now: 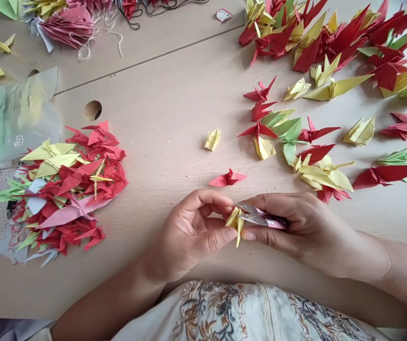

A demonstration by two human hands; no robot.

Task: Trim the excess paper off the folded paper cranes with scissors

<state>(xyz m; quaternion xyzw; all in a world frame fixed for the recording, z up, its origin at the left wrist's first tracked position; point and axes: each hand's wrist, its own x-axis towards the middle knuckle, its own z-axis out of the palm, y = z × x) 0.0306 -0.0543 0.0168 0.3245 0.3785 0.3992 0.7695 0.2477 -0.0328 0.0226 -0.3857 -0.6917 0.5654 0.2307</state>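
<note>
I log my left hand (192,232) pinching a yellow folded paper (234,221) beside the pink-and-silver folded paper (260,218) gripped in my right hand (306,232). Finished: a red origami crane (227,178) just ahead of the hands, a heap of cranes (72,189) left of the left hand, a spread of cranes (317,52) ahead of the right hand. Unplaced: both held pieces.

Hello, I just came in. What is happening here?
A person works at a table: the left hand pinches a folded yellow paper, and the right hand holds a folded pink and silver paper against it. Heaps of red, yellow and green paper cranes lie on both sides, with a small red crane just ahead of the hands.
</note>
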